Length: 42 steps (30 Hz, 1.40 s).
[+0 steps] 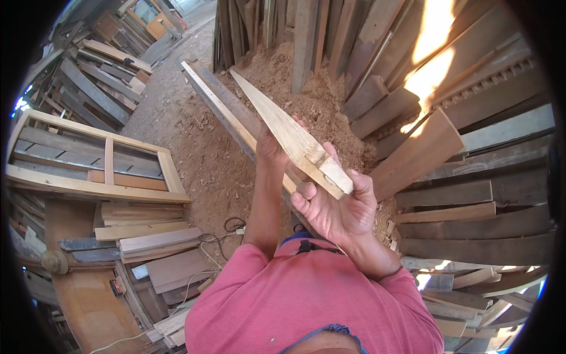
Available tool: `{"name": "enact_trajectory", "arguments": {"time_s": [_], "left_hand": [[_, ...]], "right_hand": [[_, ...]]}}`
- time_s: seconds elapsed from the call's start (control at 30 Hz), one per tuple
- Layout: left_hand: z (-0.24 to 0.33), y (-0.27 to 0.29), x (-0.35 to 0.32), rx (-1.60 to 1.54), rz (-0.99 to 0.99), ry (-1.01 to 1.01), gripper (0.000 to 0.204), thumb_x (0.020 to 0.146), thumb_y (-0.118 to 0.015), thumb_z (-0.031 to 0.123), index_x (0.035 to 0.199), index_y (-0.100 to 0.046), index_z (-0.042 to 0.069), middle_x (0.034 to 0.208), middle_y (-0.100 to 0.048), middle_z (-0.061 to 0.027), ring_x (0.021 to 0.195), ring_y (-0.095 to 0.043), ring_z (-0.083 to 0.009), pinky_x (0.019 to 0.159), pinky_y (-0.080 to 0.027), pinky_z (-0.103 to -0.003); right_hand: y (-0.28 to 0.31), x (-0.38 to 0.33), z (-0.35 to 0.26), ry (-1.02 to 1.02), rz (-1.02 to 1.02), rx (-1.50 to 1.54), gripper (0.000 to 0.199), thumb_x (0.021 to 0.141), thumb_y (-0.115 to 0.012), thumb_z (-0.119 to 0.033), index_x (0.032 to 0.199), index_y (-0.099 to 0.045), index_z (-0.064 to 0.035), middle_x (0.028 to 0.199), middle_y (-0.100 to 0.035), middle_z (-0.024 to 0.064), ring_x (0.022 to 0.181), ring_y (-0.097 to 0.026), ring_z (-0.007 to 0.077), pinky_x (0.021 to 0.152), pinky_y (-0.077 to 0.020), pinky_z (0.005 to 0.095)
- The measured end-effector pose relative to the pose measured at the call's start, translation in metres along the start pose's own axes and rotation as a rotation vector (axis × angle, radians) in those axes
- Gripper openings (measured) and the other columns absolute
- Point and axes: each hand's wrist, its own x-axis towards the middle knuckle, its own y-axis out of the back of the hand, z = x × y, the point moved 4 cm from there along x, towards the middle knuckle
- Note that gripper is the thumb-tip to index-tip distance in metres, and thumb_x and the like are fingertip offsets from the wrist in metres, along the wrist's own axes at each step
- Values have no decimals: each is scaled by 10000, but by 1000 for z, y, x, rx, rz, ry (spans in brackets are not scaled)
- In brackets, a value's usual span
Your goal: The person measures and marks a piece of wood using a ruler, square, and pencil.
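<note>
A pale wooden board (287,130) is held up in front of me in both hands. It runs from a far end at the upper left to a near end with a cut step and a raised block. My left hand (271,146) grips it from below around its middle, and fingertips show past its right edge. My right hand (345,207) is closed around the near end, with the thumb at the right corner and fingers curled beneath. The undersides of both grips are hidden by the board.
Long planks (221,106) lie below the board, over wood shavings (177,141). A wooden frame (109,138) rests on stacked timber to the left. Upright planks (306,41) stand ahead, and a broad plank (418,150) leans at my right. A cable (215,239) lies left of me.
</note>
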Motion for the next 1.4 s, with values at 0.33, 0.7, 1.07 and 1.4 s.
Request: {"name": "enact_trajectory", "arguments": {"time_s": [0.33, 0.7, 1.07, 1.4], "left_hand": [[3, 6, -2, 38, 71, -44, 607, 993, -622, 621, 1102, -783, 46, 1112, -764, -234, 1048, -732, -421, 982, -564, -604], [-22, 68, 33, 143, -165, 125, 854, 928, -655, 733, 1374, -607, 7, 1304, -676, -254, 1284, -617, -470, 1101, -492, -672], [-44, 218, 43, 255, 556, 195, 360, 1016, -696, 154, 1346, -622, 31, 1342, -689, -157, 1254, -659, -321, 1123, -529, -530], [-20, 211, 29, 233, 574, 400, 321, 993, -753, 126, 1280, -642, 36, 1149, -741, -78, 1055, -724, -230, 943, -618, -417]], "right_hand": [[8, -2, -1, 6, -2, -22, 552, 1003, -635, -393, 1536, -584, -257, 1422, -612, 168, 1109, -686, 289, 1093, -532, 531], [61, -80, -73, 184, 419, -229, 686, 997, -604, -453, 1586, -498, -116, 1467, -608, 213, 1239, -653, 329, 1049, -563, 533], [102, -109, -182, -1047, 1142, -2164, 643, 984, -657, -404, 1477, -587, 3, 1390, -655, 290, 1324, -617, 409, 1147, -463, 459], [421, 229, -173, -1130, 820, -2107, 721, 1062, -496, -635, 1374, -673, -10, 1401, -676, 254, 1328, -626, 398, 1144, -452, 427]]}}
